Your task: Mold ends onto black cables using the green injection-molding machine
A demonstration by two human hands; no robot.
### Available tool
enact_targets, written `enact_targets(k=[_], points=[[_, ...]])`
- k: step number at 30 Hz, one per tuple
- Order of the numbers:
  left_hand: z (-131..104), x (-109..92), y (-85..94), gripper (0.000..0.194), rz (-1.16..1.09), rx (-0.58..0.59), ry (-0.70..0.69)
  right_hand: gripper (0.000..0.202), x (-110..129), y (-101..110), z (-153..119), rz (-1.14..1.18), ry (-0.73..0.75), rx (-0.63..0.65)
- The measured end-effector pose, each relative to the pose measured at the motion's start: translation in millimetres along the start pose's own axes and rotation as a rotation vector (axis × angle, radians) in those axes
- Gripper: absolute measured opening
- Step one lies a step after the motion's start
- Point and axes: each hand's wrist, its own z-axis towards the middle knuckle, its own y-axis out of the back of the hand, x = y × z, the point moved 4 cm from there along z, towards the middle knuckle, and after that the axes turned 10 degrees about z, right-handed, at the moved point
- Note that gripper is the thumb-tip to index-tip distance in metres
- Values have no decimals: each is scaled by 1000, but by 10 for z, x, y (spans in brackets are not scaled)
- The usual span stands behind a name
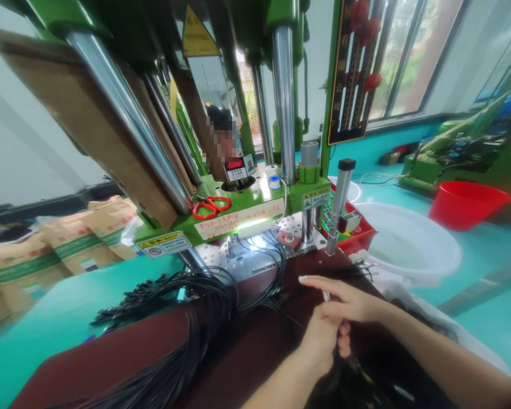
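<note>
My left hand (321, 338) is closed at the lower right of the middle, its fingers curled round what looks like a black cable (335, 369) hanging below. A small silvery tip (326, 296) shows between my two hands. My right hand (353, 301) lies just above and against the left one, with its upper fingers stretched out to the left; its other fingers are partly hidden. Beyond them, several black cables (276, 272) run from the lit metal plate of a green press (238, 204) to the brown tabletop (149, 335).
A thick bundle of black cables (200, 329) spreads over the table's left side. Red-handled scissors (210, 207) lie on the press. To the right stand a metal post (339, 207), a red crate (361, 230), a white tub (443, 250) and a red bucket (464, 204). Paper sacks (72, 244) stand left.
</note>
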Motion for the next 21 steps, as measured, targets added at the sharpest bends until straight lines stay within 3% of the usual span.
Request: enact_targets(k=[4,7,9,12,16,21], points=[[48,10,51,33,-50,-40,5,53,-13,-59,118,64,33,32],[91,-11,108,45,-125,-55,1,41,-108,-5,333,161,10,2],[116,-44,170,51,-178,-111,-45,36,-215,141,520,-94,35,-138],[132,-87,274,53,-237,-232,-116,33,-421,355,770,-676,20,-303],[137,-101,346,52,-247,-290,-145,37,-629,390,947,-872,-42,-211],[112,-104,342,47,-252,-175,-150,31,-506,325,956,-956,-128,-81]])
